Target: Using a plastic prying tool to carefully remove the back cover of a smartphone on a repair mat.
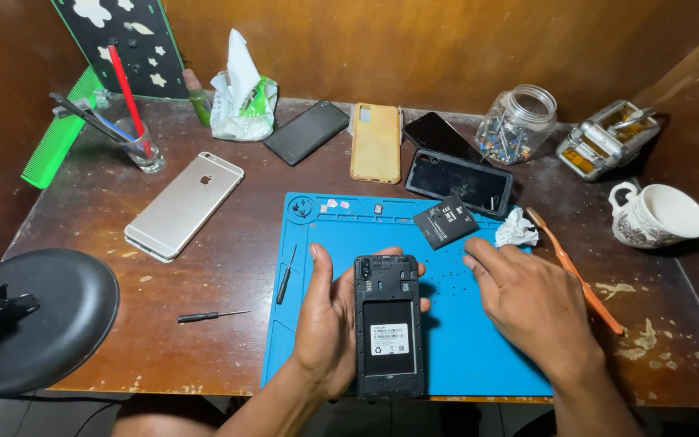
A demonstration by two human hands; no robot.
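Observation:
My left hand (327,324) holds a black phone (388,325) with its back cover off, upright over the blue work mat (463,348), the empty battery bay facing me. Fingers of my right hand (527,301) rest spread on the mat just right of the phone, holding nothing. A small black battery (445,222) lies on the mat beyond them, next to a crumpled white tissue (516,230). An orange toothbrush (576,271) lies along the mat's right edge.
Two small screwdrivers (212,316) (285,276) lie left of the mat. Farther back are a silver phone (183,205), a black phone (307,132), a yellow phone case (375,142), two dark phones (459,182), a jar of screws (516,125), a mug (657,215) and a black lamp head (34,320).

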